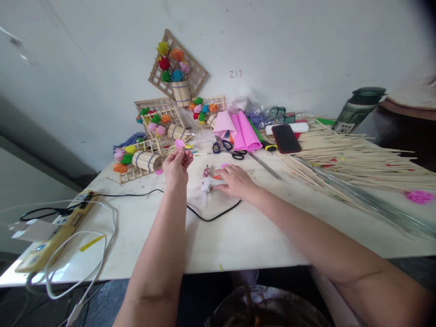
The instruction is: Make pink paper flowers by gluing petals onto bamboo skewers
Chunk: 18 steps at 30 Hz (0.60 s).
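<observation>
We see the left hand (177,165) raised a little above the table (238,236), with its fingers turned upward. The thumb and the fingertips are closed in a pinch on a small pink disc (179,144), which stands just above the hand, in front of the stick frames.

The right hand (235,180) lies palm down on the table, a bit to the right of the left one. Its fingers reach to a small white tool (206,182) with a red tip. The tool is small in the view and partly covered, so it is perhaps a glue gun, but we are not sure. We also cannot tell if the hand grips it or only touches it. A black cable (204,217) runs in a curve from this place toward the yellow power strip (51,240) at the left edge of the table, where white cords also lie.

Behind the hands, several stick frames (177,75) with coloured paper flowers lean on the white wall. Near them lie the scissors (223,146) with dark handles, and just beside these are rolls of pink paper (243,131). A dark phone (286,138) rests at the near end of a big heap of thin bamboo sticks (357,159) that covers the right part of the table. A green bottle (357,109) stands behind the heap, and one pink paper flower (419,196) lies at the far right.
</observation>
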Available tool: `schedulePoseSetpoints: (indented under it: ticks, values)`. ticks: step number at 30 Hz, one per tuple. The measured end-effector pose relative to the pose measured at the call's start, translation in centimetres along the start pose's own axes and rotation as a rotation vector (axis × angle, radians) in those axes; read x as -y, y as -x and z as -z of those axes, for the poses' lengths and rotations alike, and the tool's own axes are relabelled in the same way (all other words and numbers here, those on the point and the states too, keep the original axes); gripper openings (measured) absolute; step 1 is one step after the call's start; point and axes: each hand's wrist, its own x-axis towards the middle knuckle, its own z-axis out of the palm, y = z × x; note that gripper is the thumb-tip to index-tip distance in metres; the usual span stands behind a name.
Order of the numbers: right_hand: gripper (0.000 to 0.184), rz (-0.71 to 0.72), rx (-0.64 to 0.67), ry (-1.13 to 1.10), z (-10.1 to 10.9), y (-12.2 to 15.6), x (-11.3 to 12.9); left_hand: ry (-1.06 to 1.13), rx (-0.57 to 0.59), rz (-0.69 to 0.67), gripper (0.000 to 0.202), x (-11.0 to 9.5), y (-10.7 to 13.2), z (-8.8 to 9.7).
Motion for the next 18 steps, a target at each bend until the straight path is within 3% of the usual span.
schedulePoseSetpoints:
  ticks: [5, 11, 15, 18]
  values:
    - [0.06, -0.068, 0.151, 0.142, -0.9, -0.2, 2.0, 0.085, -0.036, 0.046, 0.006, 0.7, -0.4, 0.8]
    - [0.037, -0.137, 0.125, 0.167, -0.9, -0.3, 0.8, 0.151, -0.055, 0.06, 0.007, 0.8, -0.4, 0.9]
    - [0.038, -0.278, 0.005, 0.105, -0.6, -0.1, -1.3, 0.18, -0.027, 0.111, 0.007, 1.8, -0.3, 1.1]
    - [0.035, -0.421, -0.162, -0.121, -0.7, 0.0, -2.6, 0.15, 0.012, 0.167, 0.01, 3.1, 0.1, 0.9]
